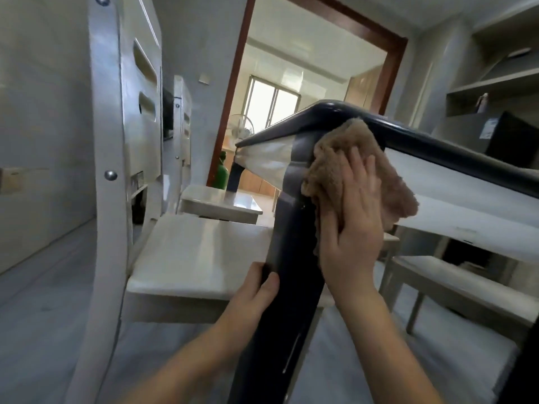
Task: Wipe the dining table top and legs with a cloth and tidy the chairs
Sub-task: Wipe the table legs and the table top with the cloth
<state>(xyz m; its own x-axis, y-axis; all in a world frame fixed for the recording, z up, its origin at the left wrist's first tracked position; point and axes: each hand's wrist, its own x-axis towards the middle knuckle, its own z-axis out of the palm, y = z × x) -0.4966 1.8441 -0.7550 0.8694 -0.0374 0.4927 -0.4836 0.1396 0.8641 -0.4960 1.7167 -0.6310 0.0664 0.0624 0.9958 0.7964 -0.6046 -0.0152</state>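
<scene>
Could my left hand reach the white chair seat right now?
Probably yes. The left hand grips the table leg right beside the chair seat, with nothing between them.

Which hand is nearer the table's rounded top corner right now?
Right: right hand presses the cloth just below that corner; left hand grips the leg farther down.

The left grip [253,291] curls round the bench leg [291,330], thumb on its near face, its bare forearm rising from below. The right grip [353,217] lies flat, fingers straight and close together, pressing the cloth [335,158] against the leg just under the bench corner.
</scene>
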